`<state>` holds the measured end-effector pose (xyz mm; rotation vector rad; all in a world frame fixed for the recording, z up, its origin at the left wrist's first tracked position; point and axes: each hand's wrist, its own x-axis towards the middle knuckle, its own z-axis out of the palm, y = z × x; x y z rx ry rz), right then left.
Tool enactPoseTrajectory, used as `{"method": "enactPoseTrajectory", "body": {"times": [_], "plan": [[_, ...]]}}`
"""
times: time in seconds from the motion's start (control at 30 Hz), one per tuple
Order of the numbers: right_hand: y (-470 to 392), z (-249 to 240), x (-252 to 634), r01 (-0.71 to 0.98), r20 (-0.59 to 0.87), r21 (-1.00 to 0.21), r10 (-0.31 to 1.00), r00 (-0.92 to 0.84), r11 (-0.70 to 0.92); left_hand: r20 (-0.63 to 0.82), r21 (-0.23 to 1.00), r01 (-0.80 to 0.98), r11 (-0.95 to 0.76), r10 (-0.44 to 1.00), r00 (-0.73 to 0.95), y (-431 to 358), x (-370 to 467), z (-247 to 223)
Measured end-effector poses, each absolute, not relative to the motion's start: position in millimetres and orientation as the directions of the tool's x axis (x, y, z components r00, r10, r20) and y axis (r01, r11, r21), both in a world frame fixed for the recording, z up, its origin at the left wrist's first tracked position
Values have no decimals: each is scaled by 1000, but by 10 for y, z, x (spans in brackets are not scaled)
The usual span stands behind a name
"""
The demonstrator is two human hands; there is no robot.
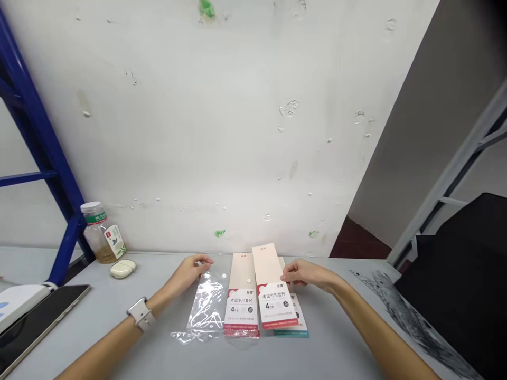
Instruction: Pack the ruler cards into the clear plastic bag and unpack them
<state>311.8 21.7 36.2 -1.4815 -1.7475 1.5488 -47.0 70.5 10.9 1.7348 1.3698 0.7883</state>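
My left hand (194,268), with a watch on its wrist, rests at the top left corner of a clear plastic sleeve (208,303), its fingers curled; whether they grip the sleeve is hard to see. Right of the sleeve lies a cream and white packet with a red lower edge (242,295). My right hand (299,272) pinches the right edge of a second red-edged packet (275,290), which is tilted and overlaps a packet with a teal lower edge (299,324) beneath it.
A clear jar with a white lid (101,232) and a small cream case (122,268) stand at the back left. A dark tablet (39,322) lies at the left edge. A white wall bounds the table (158,348) behind; a black chair (463,269) is at right.
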Motion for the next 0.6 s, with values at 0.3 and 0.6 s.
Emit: {"method": "enactPoseTrajectory", "body": {"times": [0.3, 0.6], "plan": [[320, 122, 3400, 643, -494, -735, 820, -289, -217, 13, 542, 830, -131, 989, 147, 746, -608, 15], [377, 42, 3404, 691, -553, -677, 795, -250, -254, 79, 148, 970, -193, 980, 183, 529, -491, 89]]}}
